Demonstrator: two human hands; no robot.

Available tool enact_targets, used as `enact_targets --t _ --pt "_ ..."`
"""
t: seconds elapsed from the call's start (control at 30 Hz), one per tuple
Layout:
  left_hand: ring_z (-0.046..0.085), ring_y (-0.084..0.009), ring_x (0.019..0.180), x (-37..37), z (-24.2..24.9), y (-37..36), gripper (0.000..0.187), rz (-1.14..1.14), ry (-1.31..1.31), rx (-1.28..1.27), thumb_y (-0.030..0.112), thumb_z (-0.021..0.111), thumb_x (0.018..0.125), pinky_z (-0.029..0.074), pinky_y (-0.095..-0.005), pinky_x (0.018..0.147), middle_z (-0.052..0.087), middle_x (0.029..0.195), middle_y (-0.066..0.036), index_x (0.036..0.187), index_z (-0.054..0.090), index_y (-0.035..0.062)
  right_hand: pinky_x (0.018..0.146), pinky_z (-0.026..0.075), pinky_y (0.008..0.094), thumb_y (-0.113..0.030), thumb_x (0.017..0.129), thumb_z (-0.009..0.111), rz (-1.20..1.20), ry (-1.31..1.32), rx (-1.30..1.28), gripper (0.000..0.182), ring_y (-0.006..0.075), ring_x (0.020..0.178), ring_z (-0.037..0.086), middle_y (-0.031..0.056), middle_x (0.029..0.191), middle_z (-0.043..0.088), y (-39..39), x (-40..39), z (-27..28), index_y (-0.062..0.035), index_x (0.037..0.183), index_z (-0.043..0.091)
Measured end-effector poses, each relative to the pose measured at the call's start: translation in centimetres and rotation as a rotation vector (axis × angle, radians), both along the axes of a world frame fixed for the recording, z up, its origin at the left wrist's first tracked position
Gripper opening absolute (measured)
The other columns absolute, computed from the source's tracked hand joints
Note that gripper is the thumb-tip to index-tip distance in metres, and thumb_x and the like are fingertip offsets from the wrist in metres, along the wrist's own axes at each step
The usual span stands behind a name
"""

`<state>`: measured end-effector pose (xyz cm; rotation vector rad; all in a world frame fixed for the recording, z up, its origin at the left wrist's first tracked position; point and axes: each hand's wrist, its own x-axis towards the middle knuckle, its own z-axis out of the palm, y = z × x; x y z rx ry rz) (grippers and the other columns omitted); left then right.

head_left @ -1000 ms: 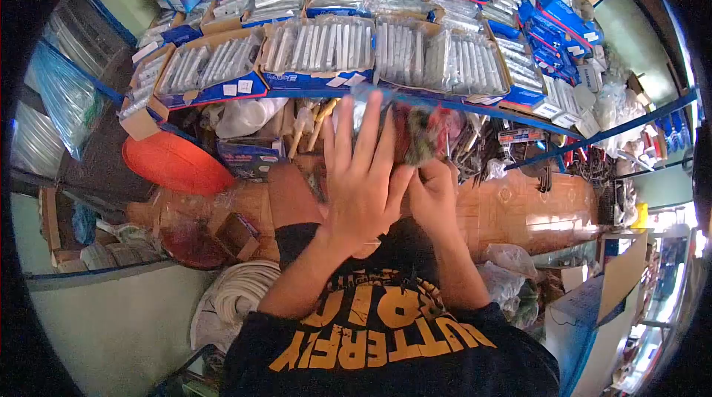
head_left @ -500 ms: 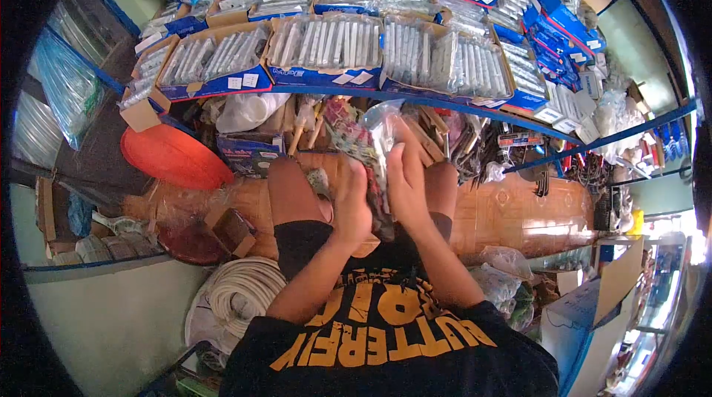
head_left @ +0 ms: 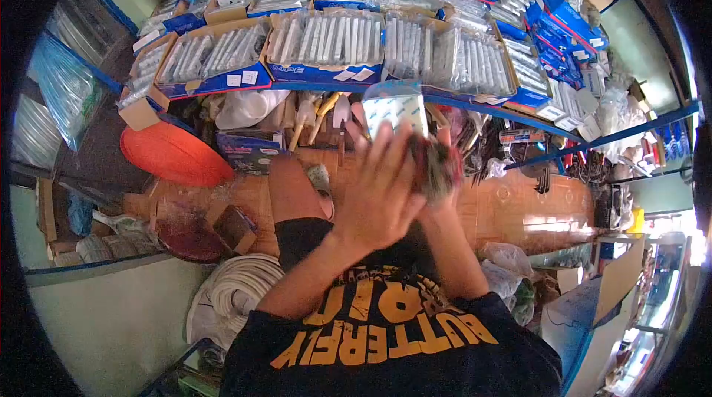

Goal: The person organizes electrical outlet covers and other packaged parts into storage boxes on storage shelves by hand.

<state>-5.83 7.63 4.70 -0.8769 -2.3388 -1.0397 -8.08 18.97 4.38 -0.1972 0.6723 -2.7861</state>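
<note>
A flat white packet with blue print [head_left: 397, 111], in clear plastic, is held up in front of my body, below the shelf edge. My left hand [head_left: 378, 193] lies over its near part, fingers stretched out and slightly spread. My right hand [head_left: 439, 208] is behind and below it, mostly hidden, with fingertips showing beside the packet. A crumpled dark red and grey cloth [head_left: 434, 167] is bunched between my hands, at the packet's right side. Which hand bears the cloth's weight is unclear.
Blue cardboard boxes [head_left: 326, 74] full of wrapped packets line the shelf ahead. A red round lid-like object [head_left: 174, 153] is at left, above a coil of pale hose [head_left: 241, 289]. An open carton [head_left: 567, 338] stands at right, near plastic bags [head_left: 504, 271].
My hands have gone from facing each other at the packet's sides to my left hand lying across it. The packet now shows its printed face, and the cloth has moved up and right.
</note>
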Motion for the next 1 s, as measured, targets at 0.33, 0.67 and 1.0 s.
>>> enact_targets --t 0.33,0.67,1.0 --pt "0.028 -0.0446 0.132 -3.5 2.3 -2.3 0.051 0.088 -0.430 0.465 0.025 0.037 0.097 0.018 -0.0523 0.108 0.028 0.144 -0.027 0.136 0.031 -0.0083 0.099 0.040 0.0326 -0.036 0.083 0.054 0.088 -0.045 0.325 0.075 0.0222 0.114 0.051 0.0108 0.130 0.049 -2.2 2.2 -2.1 -0.0061 0.145 0.024" --pt "0.051 -0.0440 0.108 1.0 -1.1 1.4 0.041 0.143 -0.413 0.285 0.018 0.046 0.096 0.041 -0.0455 0.089 0.051 0.119 -0.028 0.129 0.038 -0.0044 0.077 0.049 0.0321 -0.030 0.095 0.046 -0.543 0.070 0.643 0.049 0.0226 0.090 0.061 0.0139 0.100 0.059 1.2 -4.9 -0.8 -0.0095 0.138 0.034" --pt "0.057 -0.0445 0.088 0.8 -3.6 -2.1 0.034 0.218 -0.522 0.325 0.024 0.047 0.097 0.044 -0.0453 0.073 0.059 0.093 -0.025 0.117 0.046 -0.0032 0.076 0.050 0.0415 -0.045 0.069 0.070 -0.757 0.285 2.045 0.053 0.0379 0.085 0.064 0.0257 0.086 0.065 13.0 -20.6 4.6 0.0030 0.092 0.066"
